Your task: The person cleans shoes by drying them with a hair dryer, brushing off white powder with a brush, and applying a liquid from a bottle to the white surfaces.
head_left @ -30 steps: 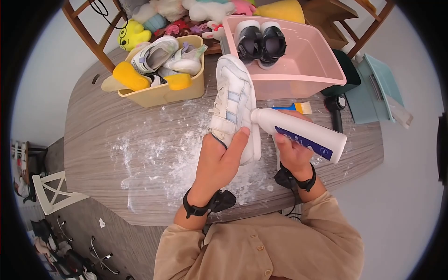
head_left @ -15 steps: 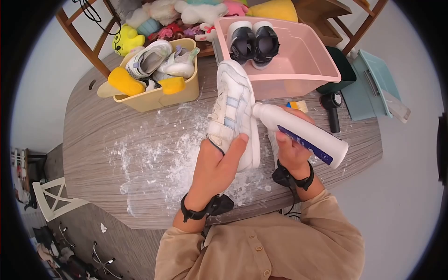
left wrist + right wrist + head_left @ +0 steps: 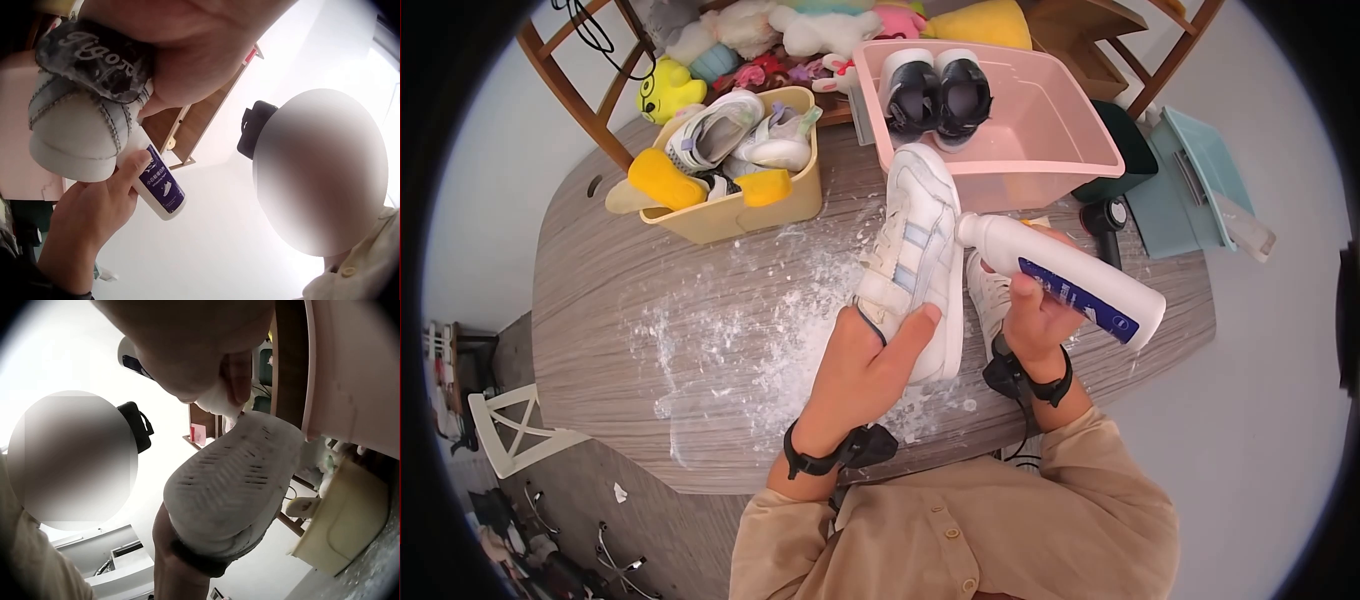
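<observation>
A white sneaker [image 3: 912, 235] with pale blue stripes is held over the table, toe pointing away, by my left hand [image 3: 862, 368], which grips its heel end with the thumb along the side. My right hand [image 3: 1042, 325] holds a white squeeze bottle [image 3: 1105, 285] with a dark blue label, lying slanted, its tip right at the sneaker's right edge. In the right wrist view the grooved sole [image 3: 231, 481] faces the camera. The left wrist view shows the dark lettered heel tab [image 3: 94, 61]. Another white shoe [image 3: 990, 295] lies on the table, partly behind the right hand.
A yellow bin [image 3: 745, 222] with shoes and yellow-headed tools stands at back left. The pink bin [image 3: 1055, 120] behind the sneaker holds two black-and-white shoes [image 3: 935, 97]. A black handheld device [image 3: 1106, 230] and teal box [image 3: 1185, 200] are at right. White smears [image 3: 770, 330] mark the table.
Sneaker and bottle have shifted a little right and nearer in the head view, still tip to edge. The shoe on the table shows more now; the brush behind is mostly covered.
</observation>
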Action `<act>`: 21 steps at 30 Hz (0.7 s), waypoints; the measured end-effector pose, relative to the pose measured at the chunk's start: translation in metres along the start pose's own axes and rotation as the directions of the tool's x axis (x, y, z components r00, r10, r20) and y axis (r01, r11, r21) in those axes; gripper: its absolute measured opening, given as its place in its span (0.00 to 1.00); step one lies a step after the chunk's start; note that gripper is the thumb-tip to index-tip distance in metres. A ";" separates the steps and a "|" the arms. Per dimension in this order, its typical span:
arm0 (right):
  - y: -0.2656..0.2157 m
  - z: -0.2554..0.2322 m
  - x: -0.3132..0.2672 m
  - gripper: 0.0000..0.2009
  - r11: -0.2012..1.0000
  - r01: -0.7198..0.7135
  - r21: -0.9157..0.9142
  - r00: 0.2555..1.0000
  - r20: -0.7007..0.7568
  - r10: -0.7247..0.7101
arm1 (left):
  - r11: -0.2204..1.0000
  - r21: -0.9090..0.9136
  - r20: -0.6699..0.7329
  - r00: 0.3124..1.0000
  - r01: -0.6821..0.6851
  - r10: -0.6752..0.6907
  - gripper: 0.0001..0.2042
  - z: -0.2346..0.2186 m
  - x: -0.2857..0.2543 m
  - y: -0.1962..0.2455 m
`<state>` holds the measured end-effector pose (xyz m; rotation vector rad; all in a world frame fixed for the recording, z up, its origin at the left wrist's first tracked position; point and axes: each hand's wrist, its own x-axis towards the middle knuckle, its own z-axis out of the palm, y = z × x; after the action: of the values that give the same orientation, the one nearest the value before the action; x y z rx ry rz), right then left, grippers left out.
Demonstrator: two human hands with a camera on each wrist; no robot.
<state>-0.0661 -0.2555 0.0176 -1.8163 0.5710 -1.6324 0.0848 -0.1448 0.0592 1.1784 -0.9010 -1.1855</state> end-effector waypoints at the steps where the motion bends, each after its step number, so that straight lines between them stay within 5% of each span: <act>1: 0.001 0.000 0.000 0.27 1.000 0.003 0.001 1.000 -0.012 -0.003 | 1.000 0.007 0.003 1.000 0.010 -0.010 0.19 0.000 0.000 0.001; 21: -0.005 -0.005 0.017 0.17 0.922 -0.185 0.341 0.969 -0.093 0.229 | 0.991 0.048 0.134 0.983 0.123 -0.129 0.21 -0.003 -0.002 0.003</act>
<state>-0.0689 -0.2644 0.0340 -1.3652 0.4938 -1.6003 0.0880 -0.1423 0.0616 1.2114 -0.9675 -1.3700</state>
